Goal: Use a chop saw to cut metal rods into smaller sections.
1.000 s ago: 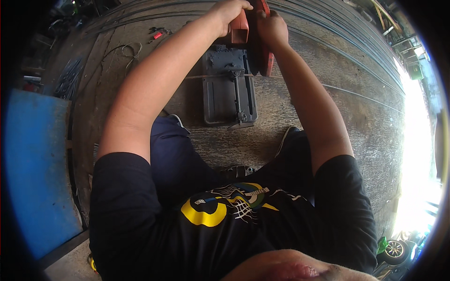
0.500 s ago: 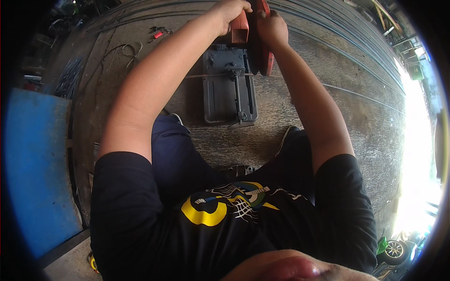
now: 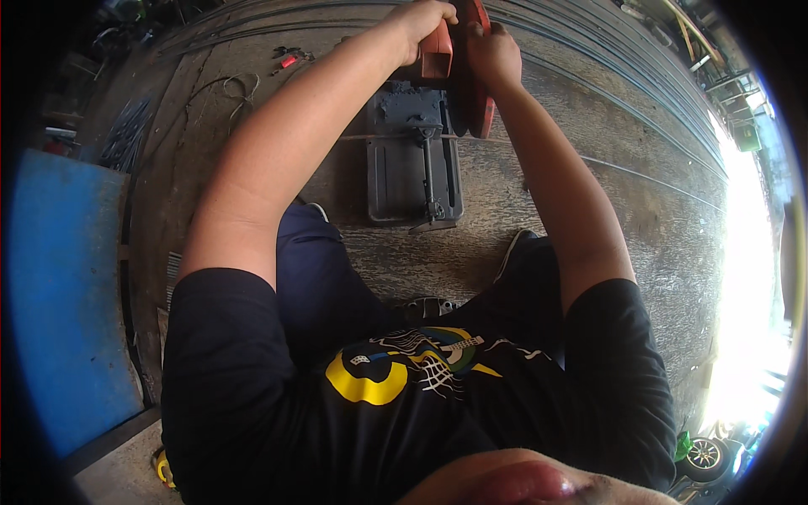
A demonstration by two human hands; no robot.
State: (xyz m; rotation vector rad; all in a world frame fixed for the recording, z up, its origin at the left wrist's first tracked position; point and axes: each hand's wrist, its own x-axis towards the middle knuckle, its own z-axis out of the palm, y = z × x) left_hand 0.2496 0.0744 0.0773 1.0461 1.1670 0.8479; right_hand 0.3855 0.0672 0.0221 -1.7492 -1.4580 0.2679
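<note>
A chop saw stands on the wooden boards in front of me, its black base (image 3: 402,181) lying between my feet. My left hand (image 3: 427,23) is closed on the upper part of its red motor housing (image 3: 436,59); some of its fingers are hidden behind. Against the red blade guard (image 3: 482,118), my right hand (image 3: 495,55) has its fingers wrapped round the edge, thumb up. The dark cutting disc (image 3: 461,105) shows beside the guard. Across the base, at the clamp screw (image 3: 427,172), runs a thin metal rod (image 3: 480,139), reaching out on both sides.
Long metal bars (image 3: 623,101) lie across the boards at the far side and right. Left of the saw are a looped cord (image 3: 238,88) and a small red piece (image 3: 289,61). A blue panel (image 3: 71,295) stands at the left. A wheel (image 3: 705,454) shows at lower right.
</note>
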